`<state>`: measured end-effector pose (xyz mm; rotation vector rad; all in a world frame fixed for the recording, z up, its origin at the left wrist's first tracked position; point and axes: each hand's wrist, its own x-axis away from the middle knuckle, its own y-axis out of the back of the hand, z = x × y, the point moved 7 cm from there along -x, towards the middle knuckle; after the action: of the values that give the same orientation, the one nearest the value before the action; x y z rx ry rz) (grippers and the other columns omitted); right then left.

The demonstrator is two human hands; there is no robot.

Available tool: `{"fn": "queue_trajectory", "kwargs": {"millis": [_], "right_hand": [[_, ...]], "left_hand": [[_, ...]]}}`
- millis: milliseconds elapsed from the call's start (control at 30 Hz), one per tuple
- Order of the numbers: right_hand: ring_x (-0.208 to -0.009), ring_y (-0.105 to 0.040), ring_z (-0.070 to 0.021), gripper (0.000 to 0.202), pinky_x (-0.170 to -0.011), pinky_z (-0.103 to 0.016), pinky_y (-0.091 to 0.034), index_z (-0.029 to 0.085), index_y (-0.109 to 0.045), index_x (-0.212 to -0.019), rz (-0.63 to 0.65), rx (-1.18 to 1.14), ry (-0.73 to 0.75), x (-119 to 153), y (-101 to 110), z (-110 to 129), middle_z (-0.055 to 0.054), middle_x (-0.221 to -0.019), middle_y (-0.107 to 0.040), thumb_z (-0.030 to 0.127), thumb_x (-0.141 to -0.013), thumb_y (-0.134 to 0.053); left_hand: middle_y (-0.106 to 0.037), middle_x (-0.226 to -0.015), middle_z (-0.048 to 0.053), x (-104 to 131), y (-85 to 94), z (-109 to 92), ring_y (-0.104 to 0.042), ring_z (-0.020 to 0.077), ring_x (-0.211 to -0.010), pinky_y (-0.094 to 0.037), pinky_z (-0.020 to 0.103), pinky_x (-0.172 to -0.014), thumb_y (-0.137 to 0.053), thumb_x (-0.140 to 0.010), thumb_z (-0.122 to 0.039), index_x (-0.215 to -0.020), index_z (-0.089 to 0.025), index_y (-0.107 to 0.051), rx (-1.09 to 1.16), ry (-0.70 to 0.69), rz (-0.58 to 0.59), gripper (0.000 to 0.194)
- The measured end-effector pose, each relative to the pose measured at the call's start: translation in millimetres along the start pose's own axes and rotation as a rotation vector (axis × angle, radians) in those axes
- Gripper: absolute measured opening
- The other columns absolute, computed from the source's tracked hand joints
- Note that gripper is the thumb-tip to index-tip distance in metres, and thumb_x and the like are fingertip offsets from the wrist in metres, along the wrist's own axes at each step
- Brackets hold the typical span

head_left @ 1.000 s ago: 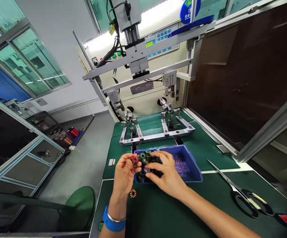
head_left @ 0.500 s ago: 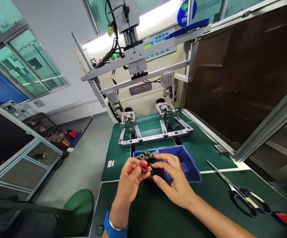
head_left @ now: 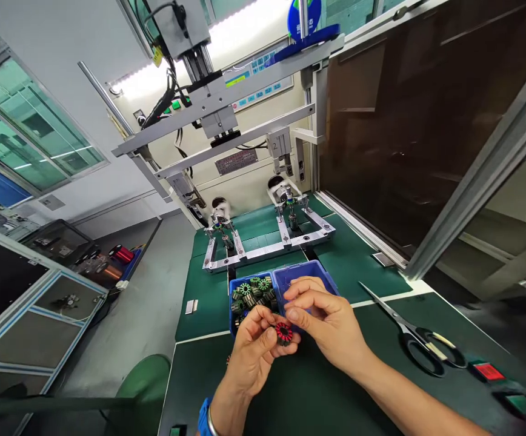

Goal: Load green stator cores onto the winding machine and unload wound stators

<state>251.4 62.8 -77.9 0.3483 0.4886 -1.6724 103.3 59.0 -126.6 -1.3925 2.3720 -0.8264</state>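
My left hand is closed around a small motor stator with a red slotted face and a dark centre hole. That face is turned up toward me, above the front of the bench. Just to its right is my right hand, thumb and fingertips drawn together in a pinch; whatever lies between them is too small to make out. Behind my left hand, a blue bin holds several green-faced stators. Beside it stands a second blue bin, partly covered by my right hand.
A machine with a metal fixture frame stands at the back of the green bench. Long scissors lie at the right, with a red button and a green button nearby. A green stool stands at the left.
My hands and the stator have come nearer, away from the bins, uncovering the green-faced stators. The right fingers have drawn from spread to pinched. The view has shifted right.
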Motion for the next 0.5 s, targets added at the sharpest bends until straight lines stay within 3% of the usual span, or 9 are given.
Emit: {"fn": "queue_trajectory", "kwargs": {"millis": [133,233,367,500], "right_hand": [[-0.112,-0.056,-0.0246,0.032,-0.098,-0.046,-0.046,0.031,-0.074,-0.105,0.257,-0.011,-0.022,1,-9,-5,-0.007,-0.114,-0.067,0.052,-0.081,-0.073],[-0.115,-0.055,-0.0251,0.033,-0.101,-0.049,-0.043,0.031,-0.074,-0.108,0.398,0.013,-0.025,6,-18,-8,-0.007,-0.119,-0.065,0.053,-0.083,-0.070],[-0.104,-0.058,-0.0218,0.017,-0.096,-0.046,-0.045,0.028,-0.076,-0.090,0.342,0.006,-0.012,9,-20,-8,-0.005,-0.104,-0.069,0.042,-0.089,-0.067],[-0.102,-0.057,-0.0212,0.016,-0.091,-0.042,-0.047,0.026,-0.073,-0.084,0.257,0.021,0.025,10,-18,-5,-0.004,-0.099,-0.068,0.038,-0.091,-0.065]], "left_hand": [[-0.066,-0.098,0.005,1,-1.5,-1,-0.069,0.0154,-0.086,-0.062,0.024,-0.076,-0.076,-0.088,-0.024,-0.097,-0.015,-0.059,0.047,-0.020,0.018,0.022],[-0.066,-0.099,0.005,1,1.5,0,-0.067,0.0112,-0.082,-0.062,0.022,-0.074,-0.076,-0.087,-0.024,-0.101,-0.015,-0.062,0.062,-0.016,0.001,0.022],[-0.063,-0.091,0.001,0,2.5,2,-0.067,0.0100,-0.078,-0.062,0.022,-0.072,-0.080,-0.084,-0.023,-0.098,-0.016,-0.063,0.073,-0.016,-0.004,0.023],[-0.062,-0.090,0.001,0,1.2,2,-0.067,0.0119,-0.079,-0.062,0.022,-0.072,-0.080,-0.083,-0.022,-0.095,-0.016,-0.063,0.056,-0.022,0.002,0.022]]}}
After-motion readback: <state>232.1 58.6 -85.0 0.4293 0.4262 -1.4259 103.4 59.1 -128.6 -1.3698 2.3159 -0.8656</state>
